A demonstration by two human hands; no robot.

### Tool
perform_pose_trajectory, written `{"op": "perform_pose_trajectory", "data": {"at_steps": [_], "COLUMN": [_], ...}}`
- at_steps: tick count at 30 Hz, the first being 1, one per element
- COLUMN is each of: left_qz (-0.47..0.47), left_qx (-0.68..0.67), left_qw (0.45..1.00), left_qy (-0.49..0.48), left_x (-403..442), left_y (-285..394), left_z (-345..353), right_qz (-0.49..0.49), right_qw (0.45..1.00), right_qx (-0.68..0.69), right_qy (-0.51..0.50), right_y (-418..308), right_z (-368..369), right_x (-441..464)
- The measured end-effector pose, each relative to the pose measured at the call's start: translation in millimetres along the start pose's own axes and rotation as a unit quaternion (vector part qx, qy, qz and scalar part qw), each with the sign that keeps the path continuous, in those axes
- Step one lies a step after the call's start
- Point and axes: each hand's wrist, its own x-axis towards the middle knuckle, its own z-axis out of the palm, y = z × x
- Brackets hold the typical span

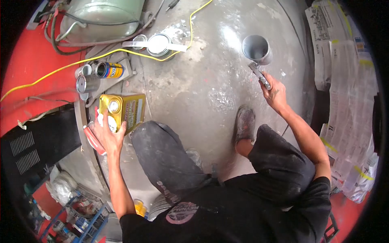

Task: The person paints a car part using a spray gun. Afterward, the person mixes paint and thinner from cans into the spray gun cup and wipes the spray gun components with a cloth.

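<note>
My left hand (111, 135) grips the top of a gold rectangular tin (131, 107), thumb on its near side and fingers across the top and far side. The tin has a round cap (114, 106). Against the outer side of this hand lies a red and white tube (94, 139). My right hand (275, 93) is closed around a short silver metal tool (259, 75) whose exact kind I cannot make out. The tool's tip is at the near edge of a grey, open-topped cylindrical container (256, 48) on the floor.
Open cans (109, 70) stand at the left, beyond the gold tin. A lidded tub with a white strip (158, 44) sits farther off, near a yellow cord (81, 61). A pale green tank (101, 18) is at the back left. Newspaper and plastic sheeting (348, 101) hang at the right.
</note>
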Motion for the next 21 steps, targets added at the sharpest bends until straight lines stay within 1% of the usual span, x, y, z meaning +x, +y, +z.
{"op": "perform_pose_trajectory", "data": {"at_steps": [4, 8, 11, 14, 17, 19, 21], "left_qz": [0.019, 0.071, 0.117, 0.157, 0.191, 0.214, 0.235], "left_qx": [0.034, 0.032, 0.025, 0.019, 0.018, 0.032, 0.031], "left_qw": [0.999, 0.996, 0.992, 0.986, 0.979, 0.972, 0.963], "left_qy": [-0.025, -0.035, -0.043, -0.053, -0.073, -0.086, -0.128], "left_x": [7, 16, 24, 34, 41, 46, 51], "left_y": [19, 37, 46, 60, 78, 94, 109], "left_z": [-25, -49, -64, -77, -89, -95, -102], "right_qz": [0.012, 0.015, 0.037, 0.039, 0.000, -0.012, -0.033], "right_qw": [1.000, 1.000, 0.998, 0.998, 1.000, 0.998, 0.994], "right_qx": [-0.003, 0.000, -0.005, 0.001, 0.021, 0.063, 0.096], "right_qy": [-0.004, -0.012, -0.041, -0.041, -0.019, -0.023, -0.033], "right_y": [11, 15, 17, 22, 37, 39, 42], "right_z": [4, 2, 1, 4, 11, 11, 13], "right_x": [-6, -9, -8, -9, -13, -14, -14]}}
